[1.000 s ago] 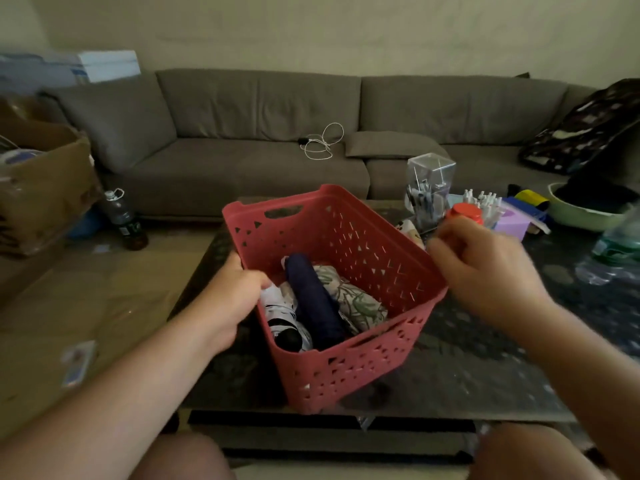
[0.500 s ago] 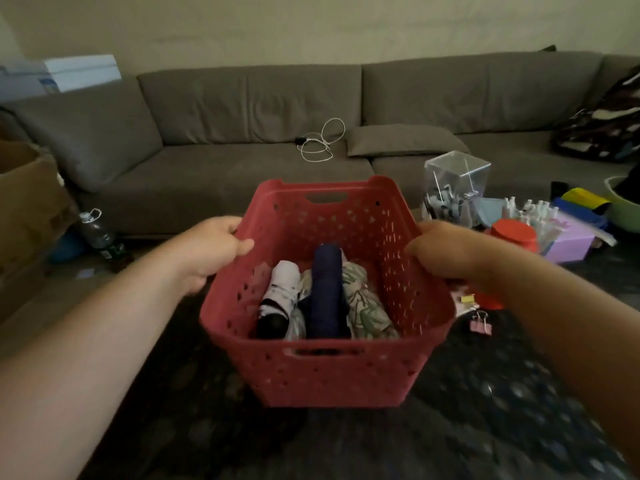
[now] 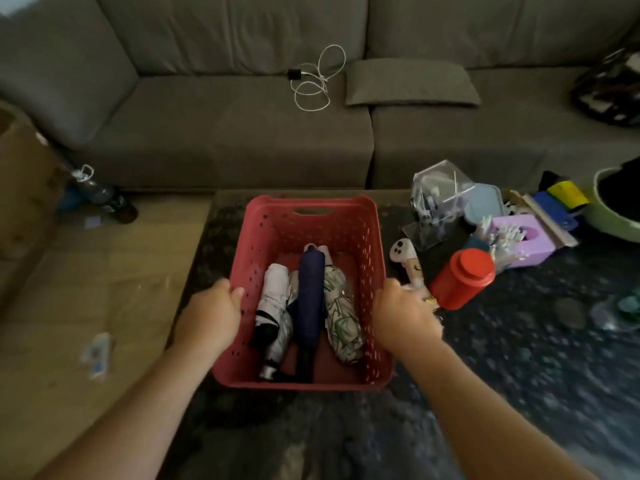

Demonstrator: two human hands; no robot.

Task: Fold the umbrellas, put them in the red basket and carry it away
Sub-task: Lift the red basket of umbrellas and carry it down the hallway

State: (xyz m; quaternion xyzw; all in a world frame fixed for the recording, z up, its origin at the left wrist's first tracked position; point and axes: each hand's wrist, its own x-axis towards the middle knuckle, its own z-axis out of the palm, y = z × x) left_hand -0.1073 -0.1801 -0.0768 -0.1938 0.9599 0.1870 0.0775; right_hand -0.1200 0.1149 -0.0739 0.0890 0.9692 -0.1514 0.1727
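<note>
Both hands grip the red basket [image 3: 308, 216] over the dark table [image 3: 485, 393]: left hand [image 3: 207, 317] at 9 o'clock, right hand [image 3: 403, 315] at 3, fingers curled over its rims. Three folded umbrellas [image 3: 306, 306] lie inside. Lift level, avoiding the red bottle [image 3: 462, 278] at 3 o'clock.

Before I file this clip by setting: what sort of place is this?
Most likely a home living room: a long grey sofa with a charger cable on it, and a dark coffee table cluttered with household odds and ends in front.
</note>
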